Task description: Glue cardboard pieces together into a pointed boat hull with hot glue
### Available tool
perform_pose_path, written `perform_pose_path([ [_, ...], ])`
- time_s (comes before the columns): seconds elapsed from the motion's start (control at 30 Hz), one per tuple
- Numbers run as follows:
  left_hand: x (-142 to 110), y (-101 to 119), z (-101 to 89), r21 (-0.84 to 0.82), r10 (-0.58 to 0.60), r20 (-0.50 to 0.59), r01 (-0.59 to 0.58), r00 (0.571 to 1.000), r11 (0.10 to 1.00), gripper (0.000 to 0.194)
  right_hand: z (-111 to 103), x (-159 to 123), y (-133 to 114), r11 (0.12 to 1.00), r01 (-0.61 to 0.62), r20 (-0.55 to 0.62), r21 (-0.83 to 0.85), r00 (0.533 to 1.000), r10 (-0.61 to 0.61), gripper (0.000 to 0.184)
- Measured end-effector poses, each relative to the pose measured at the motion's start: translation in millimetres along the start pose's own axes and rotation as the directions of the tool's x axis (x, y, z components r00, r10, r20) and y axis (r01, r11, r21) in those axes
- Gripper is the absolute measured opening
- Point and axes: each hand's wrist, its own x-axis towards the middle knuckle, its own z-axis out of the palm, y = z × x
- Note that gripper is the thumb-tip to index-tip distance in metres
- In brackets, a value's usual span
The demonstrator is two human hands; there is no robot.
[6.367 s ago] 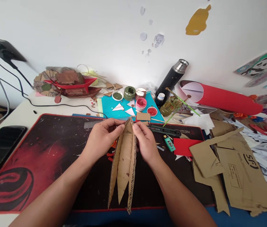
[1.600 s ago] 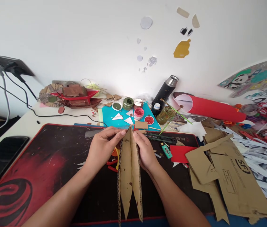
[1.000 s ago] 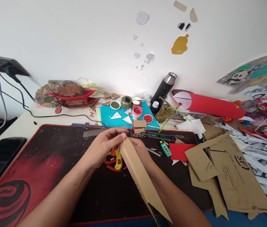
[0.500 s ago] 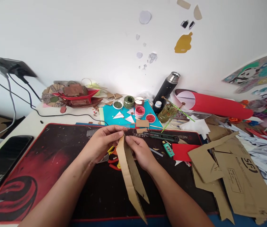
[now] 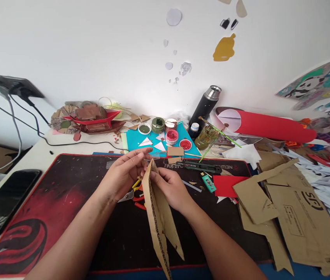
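A long, narrow folded piece of cardboard [image 5: 153, 212] hangs tilted over the dark desk mat, its pointed lower ends spread apart and its far tip up between my hands. My right hand [image 5: 169, 186] pinches it near the far tip, thumb on the inner face. Just left of that tip is my left hand [image 5: 125, 171], its fingers apart and thumb lifted off the cardboard; some fingertips lie behind the edge, so I cannot tell if they touch. Scissors and a yellow-handled tool [image 5: 139, 194] lie on the mat, partly covered by the left hand and cardboard.
Paint pots [image 5: 172, 136] stand on blue paper at the back. Right of them are a jar with brushes [image 5: 206, 138], a black thermos [image 5: 207, 103] and a red roll [image 5: 276, 126]. A green cutter [image 5: 201, 167], cardboard scraps [image 5: 296, 217] and a phone [image 5: 7, 202] lie around; a model boat [image 5: 92, 116] sits back left.
The cardboard was held open by both hands, then turned over and back so its edge and inside show. My left thumb and fingers have just come off the tip; the right hand keeps its grip.
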Motion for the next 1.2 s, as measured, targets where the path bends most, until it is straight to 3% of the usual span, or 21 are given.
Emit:
perform_pose_path([
  [0.1,-1.0,-0.5,-1.2,0.056,0.130,-0.046,-0.128,0.990,0.990,0.046,-0.2,-0.5,-1.2,1.000,0.005,-0.051,-0.027,0.999,-0.007,0.047],
  [0.23,-3.6,4.8,-5.2,0.177,0.320,-0.111,-0.298,0.941,0.938,0.033,-3.4,-0.5,-0.2,0.998,0.020,-0.137,-0.060,0.990,-0.028,0.042],
  [0.4,-0.9,25.8,-15.9,0.122,0.457,-0.247,-0.440,0.855,0.890,0.027,-8.7,1.0,2.0,0.996,0.083,-0.197,-0.027,0.976,-0.087,0.038],
  [0.53,-3.8,29.3,-15.4,0.210,0.522,-0.227,-0.482,0.822,0.850,0.034,-10.6,1.8,2.0,0.997,0.061,-0.195,0.055,0.980,-0.049,0.040],
  [0.6,-9.2,22.9,-10.5,0.336,0.518,-0.128,-0.454,0.846,0.825,0.042,-10.9,2.3,2.6,0.996,0.040,-0.182,0.078,0.983,-0.025,0.040],
  [0.67,-15.2,15.3,-4.7,0.451,0.537,0.002,-0.480,0.844,0.752,0.067,-11.2,3.2,3.5,0.995,0.029,-0.177,0.095,0.984,-0.012,0.040],
  [0.73,-19.9,9.7,0.4,0.624,0.475,0.083,-0.418,0.876,0.661,0.046,-11.4,4.1,4.2,0.993,0.023,-0.175,0.119,0.985,-0.002,0.041],
  [0.83,-22.0,5.6,5.3,0.771,0.432,0.162,-0.387,0.887,0.505,0.041,-11.3,4.3,2.9,0.987,0.015,-0.159,0.157,0.987,0.011,0.043],
  [0.93,-20.4,3.3,6.2,0.822,0.476,0.132,-0.365,0.869,0.438,0.026,-10.6,2.6,-1.6,0.980,0.007,-0.123,0.200,0.992,0.018,0.044],
  [1.07,-19.2,2.0,5.0,0.830,0.464,0.013,-0.269,0.886,0.489,0.034,-9.3,-0.6,-8.7,0.968,0.036,-0.099,0.250,0.995,-0.011,0.045],
  [1.2,-19.4,2.0,7.0,0.818,0.475,-0.030,-0.251,0.880,0.518,0.022,-9.0,-1.6,-10.7,0.964,0.046,-0.130,0.263,0.992,-0.012,0.046],
])
